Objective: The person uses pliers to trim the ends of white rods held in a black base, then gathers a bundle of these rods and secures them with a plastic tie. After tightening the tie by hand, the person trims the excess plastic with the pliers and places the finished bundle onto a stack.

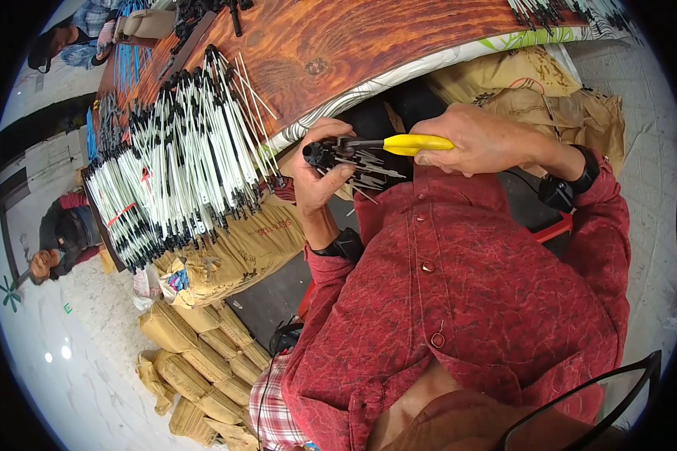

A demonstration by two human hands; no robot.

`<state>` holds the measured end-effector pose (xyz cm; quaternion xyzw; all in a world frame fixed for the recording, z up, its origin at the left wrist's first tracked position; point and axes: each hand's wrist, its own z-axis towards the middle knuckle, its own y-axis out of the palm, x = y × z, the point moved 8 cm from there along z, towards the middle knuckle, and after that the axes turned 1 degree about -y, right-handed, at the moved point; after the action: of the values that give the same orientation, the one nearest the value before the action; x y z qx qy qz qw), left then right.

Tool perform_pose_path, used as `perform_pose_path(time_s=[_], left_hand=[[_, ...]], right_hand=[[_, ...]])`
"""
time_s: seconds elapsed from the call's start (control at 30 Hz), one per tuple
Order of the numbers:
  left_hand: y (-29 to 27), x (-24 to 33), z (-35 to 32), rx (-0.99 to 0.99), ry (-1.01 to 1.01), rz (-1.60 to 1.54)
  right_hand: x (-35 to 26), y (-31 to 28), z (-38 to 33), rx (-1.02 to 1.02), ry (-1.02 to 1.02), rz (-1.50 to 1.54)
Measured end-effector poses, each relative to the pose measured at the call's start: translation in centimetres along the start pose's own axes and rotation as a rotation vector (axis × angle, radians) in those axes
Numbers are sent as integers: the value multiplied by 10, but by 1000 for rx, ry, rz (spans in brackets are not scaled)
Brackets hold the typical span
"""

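My right hand closes round yellow-handled pliers; my left hand pinches a bundle of thin pins; the plier tip is hidden behind my fingers.

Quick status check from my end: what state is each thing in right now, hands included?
Right hand: closed around the yellow-handled cutting pliers, held level.
Pliers' jaws: at the small black plastic part; open or shut, cannot tell.
Left hand: gripping that black part with grey spiky offcuts fanned out beside it.
Bundled white rods with black ends: lying piled on the wood-grain table.
Tan paper sacks: stacked on the floor.
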<state>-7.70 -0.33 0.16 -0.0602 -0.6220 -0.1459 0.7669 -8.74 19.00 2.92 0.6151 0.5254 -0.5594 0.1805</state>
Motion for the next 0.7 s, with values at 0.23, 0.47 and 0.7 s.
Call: perform_pose_path(time_s=[0.23, 0.47, 0.7], left_hand=[[1, 1, 2, 27, -8, 74], [6, 4, 3, 28, -56, 75], [6, 4, 5, 31, -53, 89]], right_hand=[[2, -6, 1, -52, 88, 28], [-14, -21, 1, 288, -275, -129], [-6, -20, 4, 206, -169, -171]])
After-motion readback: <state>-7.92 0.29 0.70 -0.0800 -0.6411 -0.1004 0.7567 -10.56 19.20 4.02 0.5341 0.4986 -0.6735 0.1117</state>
